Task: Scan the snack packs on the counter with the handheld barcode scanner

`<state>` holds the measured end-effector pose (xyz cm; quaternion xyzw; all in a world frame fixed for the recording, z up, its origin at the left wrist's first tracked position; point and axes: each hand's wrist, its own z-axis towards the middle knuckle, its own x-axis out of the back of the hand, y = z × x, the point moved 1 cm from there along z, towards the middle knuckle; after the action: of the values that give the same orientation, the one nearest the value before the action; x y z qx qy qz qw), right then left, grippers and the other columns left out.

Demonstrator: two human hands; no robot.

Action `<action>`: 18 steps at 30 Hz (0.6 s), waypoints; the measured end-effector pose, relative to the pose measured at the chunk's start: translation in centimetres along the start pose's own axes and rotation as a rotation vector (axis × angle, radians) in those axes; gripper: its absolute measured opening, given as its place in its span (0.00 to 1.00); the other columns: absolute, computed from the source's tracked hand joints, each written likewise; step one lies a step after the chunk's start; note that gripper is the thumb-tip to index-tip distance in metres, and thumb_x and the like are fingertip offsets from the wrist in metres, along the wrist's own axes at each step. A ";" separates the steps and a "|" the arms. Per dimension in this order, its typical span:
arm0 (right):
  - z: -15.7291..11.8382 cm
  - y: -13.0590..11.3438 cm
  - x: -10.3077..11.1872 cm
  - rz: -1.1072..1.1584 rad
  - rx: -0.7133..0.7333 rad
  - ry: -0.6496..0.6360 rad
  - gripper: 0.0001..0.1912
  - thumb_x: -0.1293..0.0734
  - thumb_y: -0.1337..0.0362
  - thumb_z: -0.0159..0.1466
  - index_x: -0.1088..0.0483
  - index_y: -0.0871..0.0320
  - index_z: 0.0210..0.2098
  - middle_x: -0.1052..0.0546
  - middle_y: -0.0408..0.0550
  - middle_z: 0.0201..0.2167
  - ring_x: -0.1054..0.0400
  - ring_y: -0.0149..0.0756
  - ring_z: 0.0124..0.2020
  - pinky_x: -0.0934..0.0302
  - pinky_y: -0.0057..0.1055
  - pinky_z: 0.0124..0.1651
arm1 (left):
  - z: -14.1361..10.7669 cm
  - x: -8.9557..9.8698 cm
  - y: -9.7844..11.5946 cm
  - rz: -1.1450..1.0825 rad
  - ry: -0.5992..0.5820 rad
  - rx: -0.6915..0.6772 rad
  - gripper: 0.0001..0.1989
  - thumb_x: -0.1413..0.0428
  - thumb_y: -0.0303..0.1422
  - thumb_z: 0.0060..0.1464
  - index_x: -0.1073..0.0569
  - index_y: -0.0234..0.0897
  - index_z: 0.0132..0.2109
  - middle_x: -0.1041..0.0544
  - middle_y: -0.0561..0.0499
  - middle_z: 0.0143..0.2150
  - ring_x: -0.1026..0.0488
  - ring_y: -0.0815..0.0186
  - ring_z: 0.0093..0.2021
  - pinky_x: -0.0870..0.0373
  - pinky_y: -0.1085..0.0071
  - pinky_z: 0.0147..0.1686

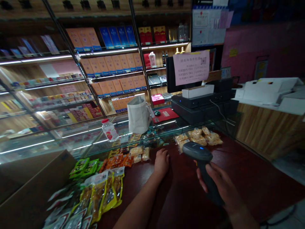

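As R fingers [210, 169] grip scanner [198, 153] & L fingers [164, 155] rest loosely on bench [184, 195], square aim at pkgs [198, 137] beyond R fingers looks best.

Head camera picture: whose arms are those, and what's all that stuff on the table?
There's no robot here. Those are a person's own arms, seen from a camera worn on their head that looks forward and down. The right hand holds a dark handheld scanner with a small blue light. The left hand rests on the dark red tabletop, near some clear packets of pale snacks. Further left lie orange packets, green packets and yellow-edged pouches, with a cardboard box at the picture's left edge.
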<state>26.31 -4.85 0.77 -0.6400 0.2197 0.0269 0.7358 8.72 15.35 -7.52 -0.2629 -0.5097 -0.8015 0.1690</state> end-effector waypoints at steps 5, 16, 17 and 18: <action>0.1 -0.1 2.5 0.058 -0.027 0.038 0.23 0.31 0.44 0.62 0.25 0.58 0.40 0.24 0.46 0.25 0.37 0.30 0.17 0.44 0.27 0.19 | 5.4 -5.1 2.5 -0.201 -0.018 0.174 0.13 0.39 0.34 0.53 0.24 0.33 0.46 0.20 0.40 0.44 0.23 0.56 0.47 0.30 0.61 0.52; -0.4 0.0 6.1 0.046 -0.074 0.111 0.25 0.31 0.41 0.60 0.24 0.60 0.35 0.24 0.48 0.22 0.35 0.34 0.18 0.42 0.29 0.20 | 10.2 -8.4 4.6 -0.415 -0.035 0.466 0.15 0.44 0.40 0.63 0.27 0.33 0.50 0.23 0.47 0.46 0.24 0.64 0.41 0.24 0.63 0.41; -0.4 -0.1 6.1 0.049 -0.071 0.114 0.25 0.31 0.41 0.60 0.24 0.60 0.37 0.23 0.49 0.23 0.35 0.34 0.18 0.42 0.30 0.20 | 10.2 -8.4 4.8 -0.433 -0.027 0.466 0.15 0.44 0.40 0.63 0.27 0.33 0.50 0.23 0.47 0.46 0.24 0.64 0.41 0.24 0.63 0.41; -0.4 -0.1 6.1 0.051 -0.067 0.113 0.26 0.31 0.41 0.59 0.24 0.60 0.37 0.23 0.49 0.24 0.36 0.34 0.18 0.42 0.30 0.20 | 10.2 -8.4 4.9 -0.450 -0.014 0.462 0.15 0.44 0.40 0.63 0.27 0.33 0.49 0.23 0.47 0.45 0.24 0.64 0.41 0.24 0.63 0.40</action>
<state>31.78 -6.75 -1.33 -0.6589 0.2760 0.0166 0.6995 20.68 22.53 -5.44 -0.1038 -0.7246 -0.6801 0.0390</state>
